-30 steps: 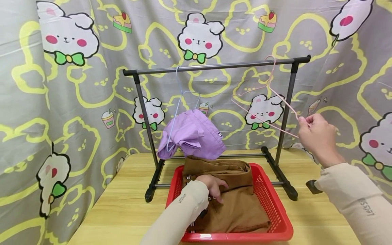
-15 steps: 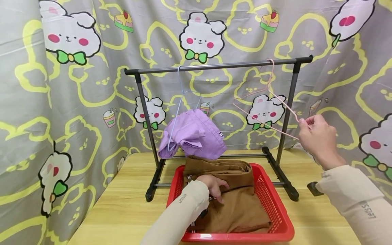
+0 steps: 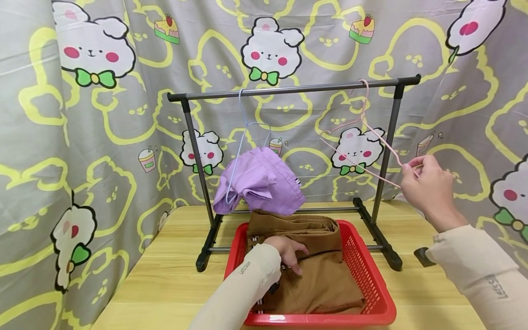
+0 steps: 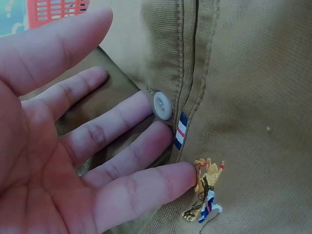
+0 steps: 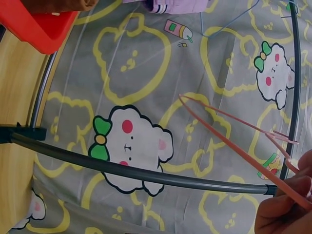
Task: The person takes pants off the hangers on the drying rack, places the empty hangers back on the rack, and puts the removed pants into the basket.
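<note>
My right hand (image 3: 429, 188) pinches the lower right end of a pink hanger (image 3: 348, 158), whose hook sits at the rack's top bar. In the right wrist view, the fingers (image 5: 280, 209) grip that pink hanger (image 5: 234, 141). My left hand (image 3: 288, 252) rests on folded brown pants (image 3: 326, 284) in a red basket (image 3: 373, 275). The left wrist view shows this hand (image 4: 92, 146) with fingers extended, fingertips at a grey button (image 4: 162, 106) and a small embroidered figure (image 4: 207, 190) on the brown cloth. Left of the pink hanger, purple clothing (image 3: 264, 181) hangs on a blue hanger (image 3: 237, 160).
A grey metal rack (image 3: 288, 89) with black feet stands on the wooden table (image 3: 152, 279), behind and around the basket. A patterned curtain (image 3: 326, 27) covers the back and sides. Near the right sleeve lies a small dark object (image 3: 424, 256).
The pink hanger has turned slightly, its far left end shifting a little to the right. The right hand has barely moved, and the left hand stays on the brown pants.
</note>
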Demonstrator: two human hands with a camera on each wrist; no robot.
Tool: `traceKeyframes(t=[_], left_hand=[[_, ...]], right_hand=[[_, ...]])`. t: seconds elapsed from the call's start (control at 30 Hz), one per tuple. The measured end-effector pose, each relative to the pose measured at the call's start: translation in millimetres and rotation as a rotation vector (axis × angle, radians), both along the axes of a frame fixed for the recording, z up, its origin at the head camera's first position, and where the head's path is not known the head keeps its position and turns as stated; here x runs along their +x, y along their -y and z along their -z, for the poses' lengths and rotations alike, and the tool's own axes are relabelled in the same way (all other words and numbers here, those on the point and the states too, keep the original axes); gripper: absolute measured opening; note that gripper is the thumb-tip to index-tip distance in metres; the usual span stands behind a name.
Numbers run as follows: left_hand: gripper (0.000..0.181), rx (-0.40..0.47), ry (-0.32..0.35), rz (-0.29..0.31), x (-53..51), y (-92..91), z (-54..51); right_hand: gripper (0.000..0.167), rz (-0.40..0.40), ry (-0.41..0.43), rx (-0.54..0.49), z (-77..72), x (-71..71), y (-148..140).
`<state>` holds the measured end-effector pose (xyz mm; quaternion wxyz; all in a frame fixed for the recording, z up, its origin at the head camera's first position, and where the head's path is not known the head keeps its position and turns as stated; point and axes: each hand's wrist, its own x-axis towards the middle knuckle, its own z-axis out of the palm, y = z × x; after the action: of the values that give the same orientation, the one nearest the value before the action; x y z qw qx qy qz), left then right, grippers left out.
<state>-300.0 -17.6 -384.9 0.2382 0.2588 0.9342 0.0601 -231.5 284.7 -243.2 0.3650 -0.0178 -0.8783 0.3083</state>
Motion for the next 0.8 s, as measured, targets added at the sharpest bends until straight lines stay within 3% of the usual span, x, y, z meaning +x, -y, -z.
traceKeyframes(t=[0.8], left_hand=[[0.060,0.020,0.005,-0.005,-1.3,2.0,4.2]], right_hand=[[0.031,0.021,-0.020,-0.031,21.2,8.9,-3.0]])
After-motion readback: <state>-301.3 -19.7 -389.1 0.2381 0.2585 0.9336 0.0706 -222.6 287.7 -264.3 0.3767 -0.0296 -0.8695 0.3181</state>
